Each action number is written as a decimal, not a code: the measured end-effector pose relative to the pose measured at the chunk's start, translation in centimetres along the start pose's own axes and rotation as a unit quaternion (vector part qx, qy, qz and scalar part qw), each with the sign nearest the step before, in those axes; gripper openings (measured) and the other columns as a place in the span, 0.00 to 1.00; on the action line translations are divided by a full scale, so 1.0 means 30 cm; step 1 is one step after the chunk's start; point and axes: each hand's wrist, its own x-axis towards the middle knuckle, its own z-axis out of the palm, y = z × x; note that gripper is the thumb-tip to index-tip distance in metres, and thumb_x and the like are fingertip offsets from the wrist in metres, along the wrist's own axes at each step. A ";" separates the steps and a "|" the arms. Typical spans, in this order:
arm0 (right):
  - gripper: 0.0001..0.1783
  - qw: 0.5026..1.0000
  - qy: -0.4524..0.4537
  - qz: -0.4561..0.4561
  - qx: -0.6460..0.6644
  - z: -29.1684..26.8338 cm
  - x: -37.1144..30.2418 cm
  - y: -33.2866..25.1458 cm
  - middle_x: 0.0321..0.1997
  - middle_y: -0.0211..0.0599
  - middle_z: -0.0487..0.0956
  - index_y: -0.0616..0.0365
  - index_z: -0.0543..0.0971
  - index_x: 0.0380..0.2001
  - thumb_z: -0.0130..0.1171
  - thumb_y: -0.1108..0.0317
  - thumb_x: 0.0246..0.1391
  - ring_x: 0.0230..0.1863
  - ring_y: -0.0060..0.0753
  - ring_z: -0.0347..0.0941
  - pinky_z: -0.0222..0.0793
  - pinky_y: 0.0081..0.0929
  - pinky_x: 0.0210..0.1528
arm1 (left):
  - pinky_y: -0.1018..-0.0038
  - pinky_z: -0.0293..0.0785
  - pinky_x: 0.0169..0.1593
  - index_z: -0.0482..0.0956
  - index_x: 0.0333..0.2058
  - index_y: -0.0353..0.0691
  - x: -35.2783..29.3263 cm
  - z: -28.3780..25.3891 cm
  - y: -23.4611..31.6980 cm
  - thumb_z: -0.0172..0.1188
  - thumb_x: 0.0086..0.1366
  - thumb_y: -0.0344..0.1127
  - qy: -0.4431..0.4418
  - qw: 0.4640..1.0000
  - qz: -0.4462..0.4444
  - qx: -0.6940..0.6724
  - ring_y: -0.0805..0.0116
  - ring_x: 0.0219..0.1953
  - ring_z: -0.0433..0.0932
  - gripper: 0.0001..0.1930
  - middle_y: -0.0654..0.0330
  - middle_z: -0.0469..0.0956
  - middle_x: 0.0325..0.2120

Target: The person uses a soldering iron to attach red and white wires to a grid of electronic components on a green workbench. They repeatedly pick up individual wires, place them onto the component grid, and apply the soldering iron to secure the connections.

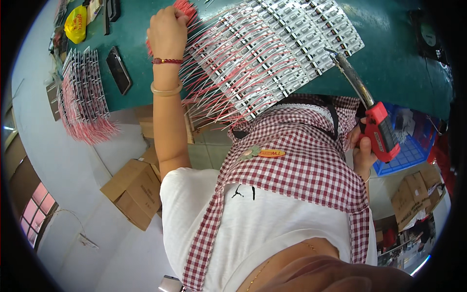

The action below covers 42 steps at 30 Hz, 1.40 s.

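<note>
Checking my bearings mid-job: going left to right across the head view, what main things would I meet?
Wired boards, black phone, left hand, large board panel, red soldering-iron handle, black object at the far right.

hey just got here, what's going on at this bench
A person is working at a green table. The right hand holds a red-handled soldering iron, its tip over the right part of a silver panel; whether it touches is unclear. The left hand is at a bundle of red wires. Red and white wires spread across the panel's left part, while its right part shows none. A phone lies farther left.
</note>
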 end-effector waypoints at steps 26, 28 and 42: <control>0.19 0.991 -0.097 0.094 -0.001 -0.061 -0.074 0.039 0.24 0.31 0.72 0.62 0.74 0.33 0.59 0.54 0.56 0.24 0.21 0.66 0.61 0.19 0.27 | 0.70 0.66 0.30 0.79 0.29 0.39 -0.329 -0.037 0.534 0.65 0.46 0.23 0.010 0.922 0.237 -0.307 0.63 0.27 0.70 0.09 0.60 0.69 0.22; 0.18 0.988 -0.096 0.121 0.026 -0.079 -0.091 0.062 0.28 0.31 0.74 0.63 0.75 0.36 0.58 0.56 0.57 0.28 0.24 0.70 0.65 0.21 0.32 | 0.70 0.66 0.30 0.79 0.30 0.39 -0.327 -0.035 0.537 0.64 0.47 0.23 0.016 0.924 0.235 -0.302 0.63 0.27 0.69 0.09 0.61 0.68 0.22; 0.11 0.976 -0.067 0.022 -0.205 -0.099 -0.107 0.158 0.35 0.39 0.78 0.60 0.79 0.37 0.63 0.69 0.50 0.35 0.35 0.76 0.72 0.29 0.38 | 0.69 0.66 0.30 0.80 0.31 0.39 -0.338 -0.040 0.540 0.64 0.49 0.23 0.025 0.931 0.230 -0.281 0.63 0.27 0.69 0.09 0.61 0.68 0.23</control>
